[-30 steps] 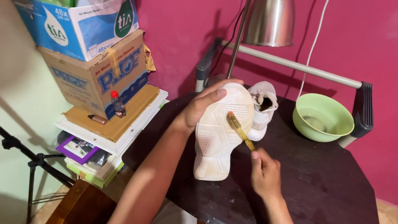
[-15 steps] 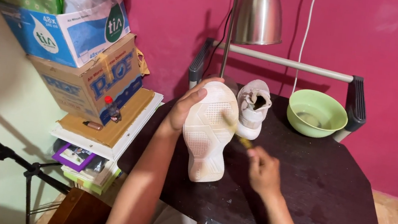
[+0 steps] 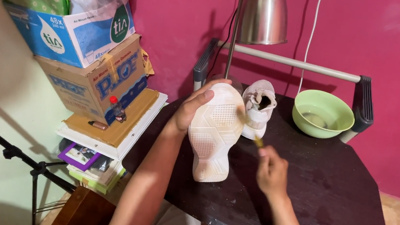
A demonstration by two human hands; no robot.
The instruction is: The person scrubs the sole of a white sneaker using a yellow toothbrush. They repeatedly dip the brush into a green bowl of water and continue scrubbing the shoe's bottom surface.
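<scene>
Left hand (image 3: 194, 108): fingers curled over the toe end of a white shoe (image 3: 214, 132), gripping it firmly.
Shoe: stands on its heel on the dark table (image 3: 332, 195), sole facing the camera.
Right hand (image 3: 270, 171): closed around a small brush (image 3: 253, 134), blurred, its head at the sole's edge.
Behind: second white shoe (image 3: 258, 106); green bowl (image 3: 323, 113).
</scene>
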